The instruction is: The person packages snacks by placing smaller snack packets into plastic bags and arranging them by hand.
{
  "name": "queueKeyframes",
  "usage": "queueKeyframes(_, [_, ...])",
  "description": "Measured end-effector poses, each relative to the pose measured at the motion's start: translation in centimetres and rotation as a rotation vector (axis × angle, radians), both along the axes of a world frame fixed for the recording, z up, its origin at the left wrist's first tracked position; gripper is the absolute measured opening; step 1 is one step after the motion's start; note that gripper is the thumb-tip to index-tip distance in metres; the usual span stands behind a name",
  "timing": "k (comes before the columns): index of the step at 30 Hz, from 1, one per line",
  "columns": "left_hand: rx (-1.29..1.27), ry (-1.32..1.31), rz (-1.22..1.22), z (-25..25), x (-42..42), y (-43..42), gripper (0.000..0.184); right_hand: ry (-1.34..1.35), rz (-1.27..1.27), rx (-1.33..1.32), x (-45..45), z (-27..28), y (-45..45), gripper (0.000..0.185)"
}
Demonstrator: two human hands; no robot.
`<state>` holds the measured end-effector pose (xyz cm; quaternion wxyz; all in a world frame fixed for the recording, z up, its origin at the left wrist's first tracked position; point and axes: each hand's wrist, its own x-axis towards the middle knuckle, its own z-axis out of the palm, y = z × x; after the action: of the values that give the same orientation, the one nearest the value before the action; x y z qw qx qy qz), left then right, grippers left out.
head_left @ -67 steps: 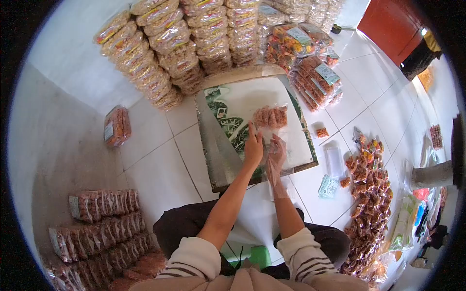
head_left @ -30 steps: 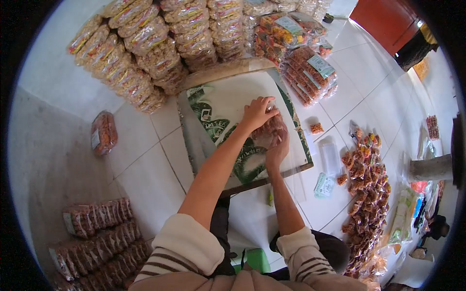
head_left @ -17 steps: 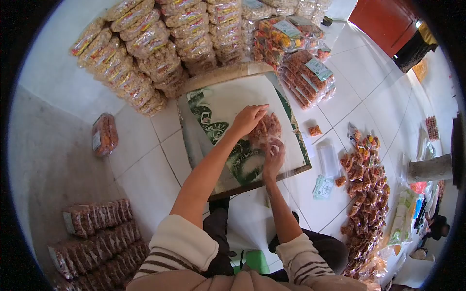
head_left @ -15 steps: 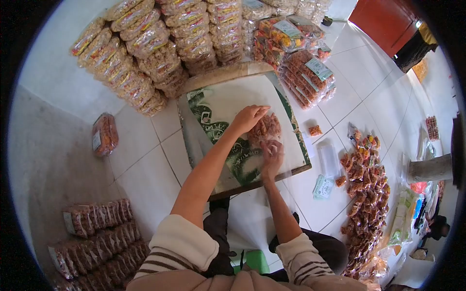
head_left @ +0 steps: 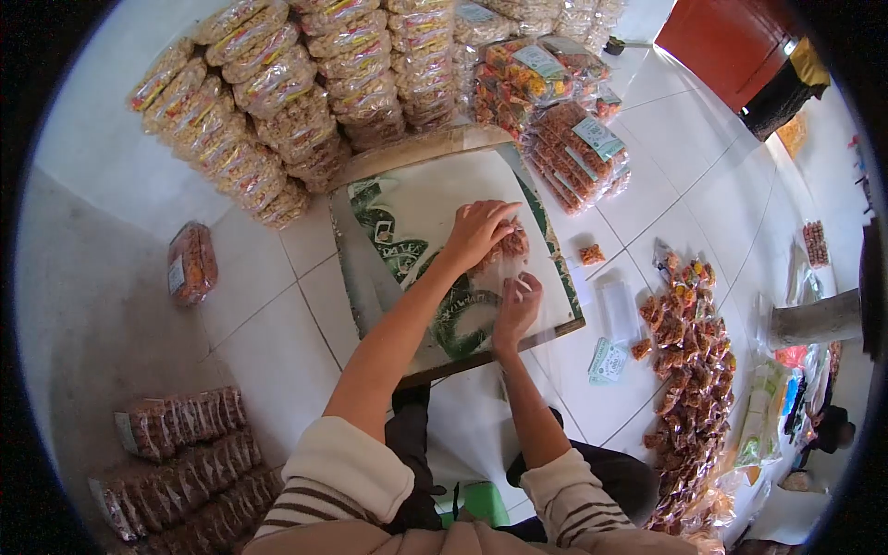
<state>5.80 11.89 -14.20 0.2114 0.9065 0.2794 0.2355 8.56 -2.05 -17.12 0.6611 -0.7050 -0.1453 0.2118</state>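
Left hand (head_left: 481, 231) is arching over a clear bag of lumpy, reddish-brown snacks (head_left: 514, 243) that's lying on the smooth bench (head_left: 455, 192), hiding some of it; right hand (head_left: 518, 307) is sitting finger-curled by the filmy lower end, both grips proving hard to tell

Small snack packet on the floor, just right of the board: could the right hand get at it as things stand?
Probably yes: the right hand is near the right edge of the board, and nothing tall seems to stand between it and the small snack packet.
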Motion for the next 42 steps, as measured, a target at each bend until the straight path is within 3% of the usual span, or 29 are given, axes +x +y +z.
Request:
queueKeyframes(2, [0.000, -0.096, -0.106, 0.1, 0.0, -0.1, 0.037, 0.092, 0.057, 0.547, 0.1, -2.0, 0.5, 0.035])
queueKeyframes(3, [0.052, 0.019, -0.099, 0.2, -0.2, -0.3, 0.036, 0.091, 0.058, 0.551, 0.4, -2.3, 0.7, 0.035])
queueKeyframes(5, [0.100, 0.137, -0.092, -0.1, -0.3, -0.4, 0.035, -0.515, 0.161, 0.030, 0.9, -2.0, 1.1, 0.031])
queueKeyframes(8, [0.149, 0.165, -0.140, 0.0, -0.3, -0.5, 0.035, -0.742, 0.113, -0.064, 1.1, -3.1, 1.8, 0.030])
queueKeyframes(9, [0.190, 0.193, -0.138, 0.4, -0.3, -0.4, 0.035, -0.741, 0.114, -0.070, 1.2, -3.8, 2.1, 0.030])
queueKeyframes(10, [0.231, 0.221, -0.134, 0.8, -0.5, -0.5, 0.035, -0.355, 0.127, 0.205, 1.2, -3.9, 2.4, 0.028])
queueKeyframes(12, [0.206, 0.122, 0.014, 1.6, -1.0, -1.3, 0.037, 0.034, 0.142, 0.466, 1.2, -3.9, 1.8, 0.026])
queueKeyframes(14, [0.189, 0.017, 0.165, 1.0, -1.8, -1.8, 0.040, -0.411, 0.074, -0.073, 0.5, -0.7, 0.2, 0.031])
queueKeyframes(16, [-0.090, -0.524, 0.462, -0.9, -3.6, -2.6, 0.045, -0.306, 0.159, -0.057, 0.6, -1.2, 0.1, 0.025])
queueKeyframes(17, [-0.083, -0.521, 0.472, -1.9, -4.3, -3.8, 0.045, -0.196, 0.247, -0.044, 0.4, -1.7, 0.2, 0.018])
queueKeyframes(19, [-0.532, -0.606, 0.568, -3.2, -4.8, -6.3, 0.054, -0.337, 0.232, 0.103, -0.2, -2.2, 1.2, 0.015])
queueKeyframes(20, [-0.528, -0.609, 0.580, -2.9, -4.9, -6.8, 0.054, -0.480, 0.198, 0.242, -0.5, -1.9, 1.4, 0.012])
queueKeyframes(22, [-0.595, -0.443, 0.505, -2.7, -4.5, -7.8, 0.064, -0.453, 0.267, 0.125, -0.7, -1.5, 0.9, 0.017])
queueKeyframes(26, [-0.397, -0.442, 0.529, -3.6, -4.2, -7.5, 0.057, -0.503, 0.316, 0.098, -0.7, -2.1, 1.0, 0.029])
queueKeyframes(29, [-0.499, -0.337, 0.564, -3.1, -4.2, -8.3, 0.049, -0.574, 0.280, 0.058, -0.7, -2.7, 2.2, 0.029])
queueKeyframes(37, [-0.412, -0.439, 0.560, -3.8, -4.7, -7.8, 0.040, -0.602, 0.305, -0.083, -1.5, -1.4, 2.3, 0.030])
queueKeyframes(39, [-0.394, -0.490, 0.548, -4.4, -4.6, -7.9, 0.039, -0.078, 0.362, 0.262, -1.8, -3.1, 1.2, 0.030])
queueKeyframes(40, [-0.403, -0.459, 0.561, -4.3, -4.6, -8.1, 0.039, -0.076, 0.360, 0.258, -1.7, -3.5, 1.1, 0.030])
queueKeyframes(42, [-0.411, -0.425, 0.571, -4.2, -4.7, -7.9, 0.040, -0.348, 0.471, 0.104, -1.0, -4.2, 1.4, 0.032])
